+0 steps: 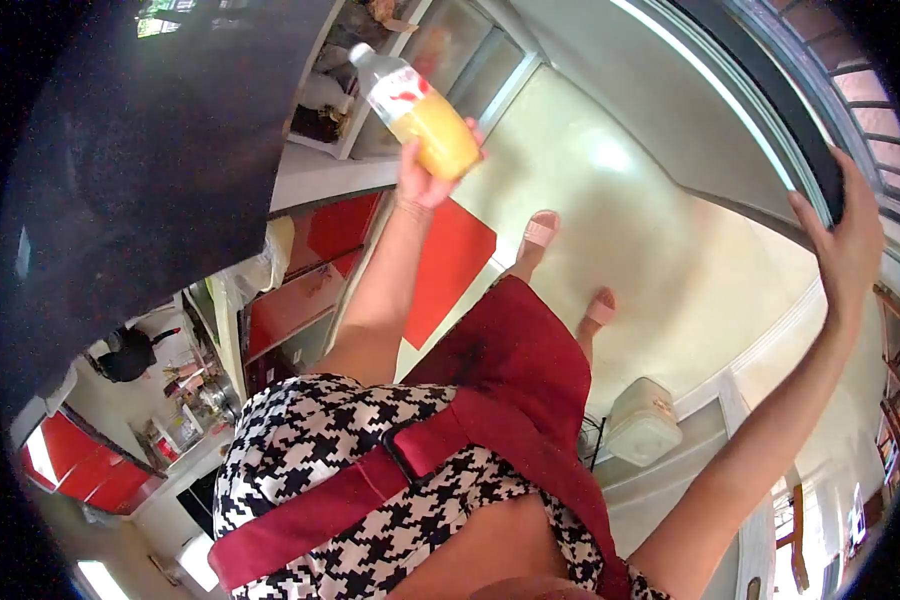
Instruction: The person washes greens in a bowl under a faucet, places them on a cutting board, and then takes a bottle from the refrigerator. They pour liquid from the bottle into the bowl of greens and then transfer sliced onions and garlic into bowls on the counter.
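Observation:
My left hand is closed around the lower part of a clear plastic bottle, held out in front of me. The bottle is tilted, with its grey cap toward the upper left. Yellow-orange liquid fills its lower half, and a red and white label wraps the upper part. On the far right, my right hand grips the edge of a pale door with a dark strip along it. The thumb is on one side of that edge and the fingers are on the other, partly hidden.
Beyond the bottle stands a cabinet with shelves and clear panels. A large dark glossy panel fills the upper left. Red cupboard fronts and a cluttered counter are at left. A lidded bin stands on the floor.

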`<state>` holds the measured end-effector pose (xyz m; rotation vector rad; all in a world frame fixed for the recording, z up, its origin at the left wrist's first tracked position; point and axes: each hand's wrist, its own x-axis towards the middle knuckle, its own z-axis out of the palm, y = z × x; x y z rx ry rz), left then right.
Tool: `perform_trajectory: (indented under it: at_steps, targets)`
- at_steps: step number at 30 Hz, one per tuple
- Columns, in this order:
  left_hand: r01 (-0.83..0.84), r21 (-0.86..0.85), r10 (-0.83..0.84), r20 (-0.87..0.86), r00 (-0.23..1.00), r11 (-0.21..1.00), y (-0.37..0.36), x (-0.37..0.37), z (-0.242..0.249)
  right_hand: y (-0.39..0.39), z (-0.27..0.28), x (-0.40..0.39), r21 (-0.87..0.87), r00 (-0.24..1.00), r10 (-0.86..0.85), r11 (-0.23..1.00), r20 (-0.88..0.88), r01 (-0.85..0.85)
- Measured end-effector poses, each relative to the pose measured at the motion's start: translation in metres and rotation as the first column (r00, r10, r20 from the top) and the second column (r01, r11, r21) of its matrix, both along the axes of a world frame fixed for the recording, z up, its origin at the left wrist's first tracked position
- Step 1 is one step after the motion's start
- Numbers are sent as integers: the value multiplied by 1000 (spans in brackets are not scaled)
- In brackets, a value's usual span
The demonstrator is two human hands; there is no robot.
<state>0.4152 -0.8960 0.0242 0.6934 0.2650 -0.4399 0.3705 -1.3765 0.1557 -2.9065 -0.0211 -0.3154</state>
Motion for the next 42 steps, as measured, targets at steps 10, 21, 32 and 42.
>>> perform_trajectory:
  at_steps: [10, 21, 32, 42]
  targets:
    - [184, 211, -215, 134, 967, 960, -38, -68, 38, 87, -16, -4, -88, 995, -49, 995, -91, 41]
    - [-260, 312, 242, 94, 966, 914, 121, -238, 52, 244, -39, -61, -43, 971, -19, 999, -239, 8]
    - [-693, -10, 686, 150, 712, 721, 266, -280, 23, 392, -117, -21, 124, 937, 128, 988, -324, -92]
    - [-723, 77, 699, 204, 685, 686, 340, -345, 10, 479, -141, -2, 246, 943, 9, 966, -331, 77]
